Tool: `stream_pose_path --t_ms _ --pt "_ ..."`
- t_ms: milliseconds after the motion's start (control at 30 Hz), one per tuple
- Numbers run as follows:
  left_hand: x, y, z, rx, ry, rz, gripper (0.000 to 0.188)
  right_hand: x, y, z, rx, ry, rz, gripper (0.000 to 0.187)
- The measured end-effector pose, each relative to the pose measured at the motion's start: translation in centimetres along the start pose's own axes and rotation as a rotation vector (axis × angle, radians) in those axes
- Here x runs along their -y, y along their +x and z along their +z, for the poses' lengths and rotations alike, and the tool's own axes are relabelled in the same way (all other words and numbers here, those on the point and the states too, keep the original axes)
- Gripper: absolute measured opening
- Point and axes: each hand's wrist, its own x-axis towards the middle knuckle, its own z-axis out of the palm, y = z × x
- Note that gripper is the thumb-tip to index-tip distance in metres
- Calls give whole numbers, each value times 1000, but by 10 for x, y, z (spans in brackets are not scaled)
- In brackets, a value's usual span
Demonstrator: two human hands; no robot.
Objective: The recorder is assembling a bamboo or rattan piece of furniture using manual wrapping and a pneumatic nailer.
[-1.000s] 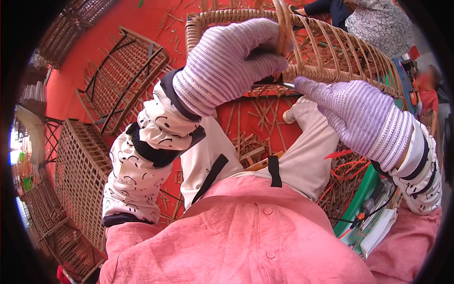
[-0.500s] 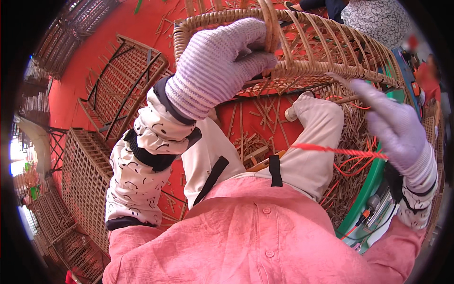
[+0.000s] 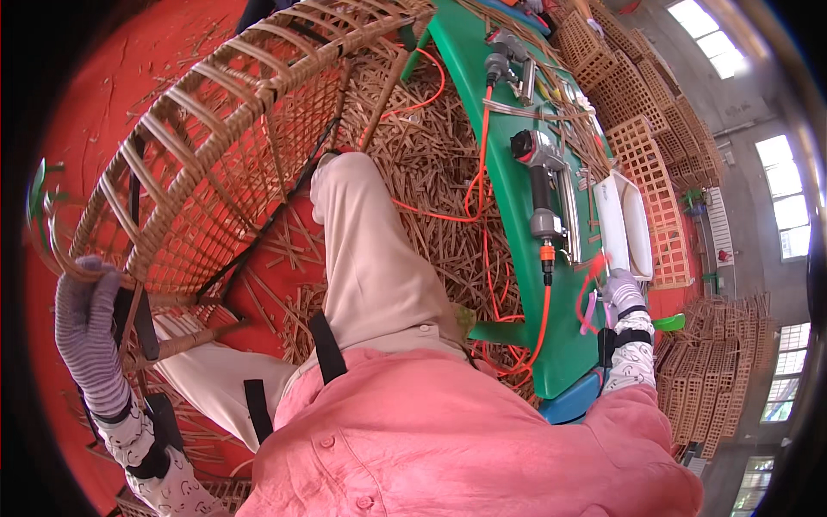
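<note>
My left hand (image 3: 86,332), in a striped lilac glove, is closed round a bent cane strip (image 3: 59,246) at the near end of a large woven cane basket (image 3: 194,177). The basket rests tilted in front of my legs, its wrapped rim facing up. My right hand (image 3: 622,293), gloved alike, is at the edge of a green bench (image 3: 469,112), by the near end of a white tray (image 3: 624,226). Its fingers are small and partly hidden, so their grip is unclear. Beside it are a blurred red cord (image 3: 589,289) and pink handles (image 3: 589,312).
Two air tools (image 3: 544,185) (image 3: 508,60) lie on the bench, with an orange hose (image 3: 541,332) hanging off it. Cut cane strips (image 3: 422,172) cover the floor between my legs and the bench. Stacked woven cane panels (image 3: 715,362) stand beyond it, right.
My view has swung right toward the bench. My right hand has gone from the air beside the basket to the white tray. My left hand keeps its grip at the basket's edge.
</note>
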Motion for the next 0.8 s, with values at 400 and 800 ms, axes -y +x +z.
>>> stream_pose_path --t_ms 400,800 --pt "-48 11 31 4 243 123 18 308 40 -120 -255 425 -166 83" --pt "-55 -8 22 -13 166 93 20 344 -34 -221 -50 1199 -636 35"
